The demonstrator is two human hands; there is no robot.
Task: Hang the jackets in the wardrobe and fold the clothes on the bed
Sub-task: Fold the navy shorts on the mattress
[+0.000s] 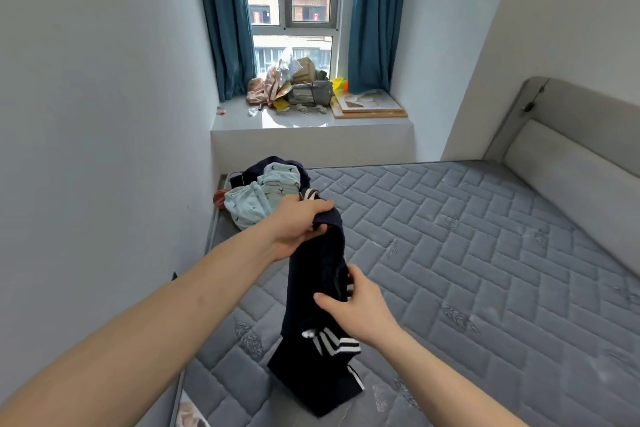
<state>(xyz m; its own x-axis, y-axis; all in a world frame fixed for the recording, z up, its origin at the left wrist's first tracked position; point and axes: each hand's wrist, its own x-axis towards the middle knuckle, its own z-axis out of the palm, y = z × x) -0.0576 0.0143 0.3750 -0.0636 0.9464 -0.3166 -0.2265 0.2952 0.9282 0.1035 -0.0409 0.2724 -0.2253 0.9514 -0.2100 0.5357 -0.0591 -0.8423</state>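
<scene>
A dark navy garment with white stripes (317, 274) hangs over the grey quilted mattress (467, 253), its lower end touching the bed. My left hand (299, 224) grips its top edge, thumb under the fabric. Lower down, my right hand (349, 302) pinches the garment at its middle near a striped cuff. Behind my left hand lies a pile of clothes (263, 191) at the bed's far left corner: light blue patterned pieces on top of dark navy cloth, with a bit of reddish fabric at the left edge.
A white wall runs close along the bed's left side. A window ledge (311, 121) beyond the bed holds bags, cardboard and a flat wooden frame (369, 104), with blue curtains on both sides. The padded grey headboard (571, 156) stands at right.
</scene>
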